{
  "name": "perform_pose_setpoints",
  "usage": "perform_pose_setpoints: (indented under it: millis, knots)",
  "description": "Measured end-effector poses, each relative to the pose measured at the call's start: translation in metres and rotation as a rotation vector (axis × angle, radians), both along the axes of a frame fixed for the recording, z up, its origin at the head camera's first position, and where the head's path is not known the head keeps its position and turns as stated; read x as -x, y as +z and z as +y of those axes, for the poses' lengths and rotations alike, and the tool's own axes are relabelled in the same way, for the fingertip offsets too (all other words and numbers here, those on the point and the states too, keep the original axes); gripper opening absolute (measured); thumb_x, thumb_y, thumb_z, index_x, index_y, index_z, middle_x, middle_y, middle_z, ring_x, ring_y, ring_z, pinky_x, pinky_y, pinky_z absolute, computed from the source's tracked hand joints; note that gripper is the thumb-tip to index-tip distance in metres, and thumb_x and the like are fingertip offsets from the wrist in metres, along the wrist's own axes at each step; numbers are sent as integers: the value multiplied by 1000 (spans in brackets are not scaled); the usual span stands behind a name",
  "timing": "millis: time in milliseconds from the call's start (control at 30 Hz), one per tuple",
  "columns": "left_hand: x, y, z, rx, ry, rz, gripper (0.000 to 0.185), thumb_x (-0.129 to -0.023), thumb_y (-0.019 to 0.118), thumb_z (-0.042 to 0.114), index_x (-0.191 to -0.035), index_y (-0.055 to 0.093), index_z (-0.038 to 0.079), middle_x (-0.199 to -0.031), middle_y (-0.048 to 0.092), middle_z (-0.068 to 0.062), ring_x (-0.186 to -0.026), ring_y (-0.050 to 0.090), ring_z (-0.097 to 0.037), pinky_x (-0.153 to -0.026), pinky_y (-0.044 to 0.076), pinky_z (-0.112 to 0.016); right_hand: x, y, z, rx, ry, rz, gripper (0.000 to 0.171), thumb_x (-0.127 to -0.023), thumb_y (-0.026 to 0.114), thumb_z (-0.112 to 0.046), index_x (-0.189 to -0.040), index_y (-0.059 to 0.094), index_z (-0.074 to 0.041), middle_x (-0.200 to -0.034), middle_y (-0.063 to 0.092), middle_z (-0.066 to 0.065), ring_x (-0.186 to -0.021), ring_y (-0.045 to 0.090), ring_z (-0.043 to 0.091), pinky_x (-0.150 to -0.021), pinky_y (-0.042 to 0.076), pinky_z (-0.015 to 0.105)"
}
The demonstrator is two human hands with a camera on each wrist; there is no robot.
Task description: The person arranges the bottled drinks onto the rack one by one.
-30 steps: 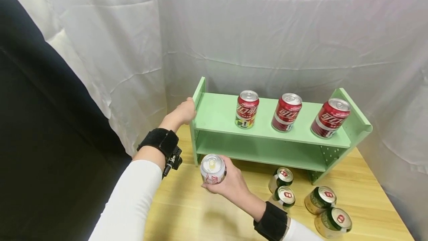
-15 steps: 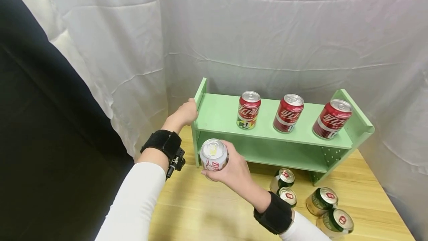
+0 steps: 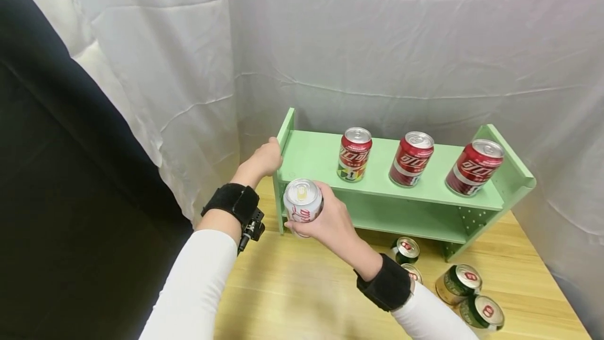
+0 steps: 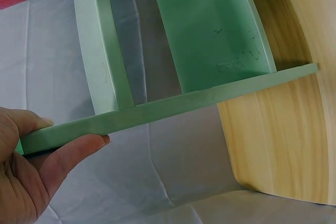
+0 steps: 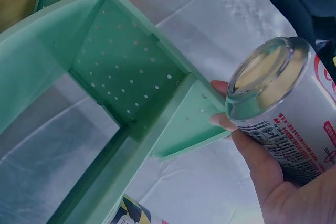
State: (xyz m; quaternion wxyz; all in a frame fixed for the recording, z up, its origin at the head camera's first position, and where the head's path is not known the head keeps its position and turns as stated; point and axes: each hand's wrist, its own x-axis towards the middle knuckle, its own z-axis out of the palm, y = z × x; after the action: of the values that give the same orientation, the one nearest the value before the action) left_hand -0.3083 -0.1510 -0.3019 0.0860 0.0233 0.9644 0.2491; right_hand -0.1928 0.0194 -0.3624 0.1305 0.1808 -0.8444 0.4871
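Observation:
A silver-white cola can (image 3: pixel 301 206) is held by my right hand (image 3: pixel 334 219), in front of the left end of a green two-tier shelf (image 3: pixel 309 153). In the right wrist view the can (image 5: pixel 291 114) is tilted and the fingers wrap its far side. My left hand (image 3: pixel 265 159) grips the shelf's left side panel; in the left wrist view, thumb and fingers lie on either side of the panel (image 4: pixel 173 109). Three red cola cans stand upright on the top tier: left (image 3: pixel 355 154), middle (image 3: pixel 411 159), right (image 3: pixel 474 168).
Several green-and-gold cans (image 3: pixel 459 283) stand on the wooden table (image 3: pixel 283 287) below and in front of the shelf's right half. A pale curtain (image 3: pixel 401 46) hangs behind the shelf. Dark cloth (image 3: pixel 71 214) covers the left side.
My right hand has raised the silver-white can from below the shelf's lower tier towards the level of the top tier. The left hand keeps its grip on the side panel.

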Motion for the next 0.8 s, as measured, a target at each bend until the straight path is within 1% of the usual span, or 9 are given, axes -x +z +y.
perform_pose_setpoints:
  millis: [133, 267, 500, 633, 800]
  knots:
    - [0, 1, 4, 11, 5, -2, 49, -93, 35, 3, -138, 19, -8, -90, 53, -17, -74, 53, -25, -64, 47, -30, 11, 0, -2, 13, -17, -16, 85, -57, 91, -26, -128, 48, -8, -110, 63, 8, -96, 63, 22, -78, 53, 38]
    - [-1, 3, 3, 24, 7, 3, 44, -93, 36, 3, -133, 24, -8, -94, 53, -19, -78, 54, -27, -66, 49, -31, 26, 2, -6, 15, -20, -8, 86, -58, 90, -27, -130, 47, -7, -113, 62, 10, -98, 62, 23, -80, 53, 37]
    - [1, 6, -4, 46, 6, 6, 41, -91, 36, 1, -129, 26, -8, -90, 53, -18, -74, 54, -26, -62, 48, -30, 50, 13, -12, 9, 2, -23, 88, -61, 88, -29, -133, 43, -7, -117, 60, 10, -103, 60, 23, -85, 52, 37]
    - [1, 5, -4, 33, 1, 4, 42, -90, 38, 1, -130, 25, -8, -88, 53, -17, -71, 52, -25, -60, 48, -28, 58, 14, -13, 17, -13, -55, 88, -62, 88, -28, -134, 42, -7, -117, 60, 10, -105, 59, 24, -86, 51, 38]
    - [0, 3, 0, 16, -11, 1, 44, -91, 40, 1, -131, 25, -8, -86, 51, -16, -68, 50, -23, -58, 47, -27, 65, 10, -12, 33, -30, -85, 88, -61, 88, -28, -133, 42, -7, -117, 60, 11, -105, 59, 25, -86, 51, 39]
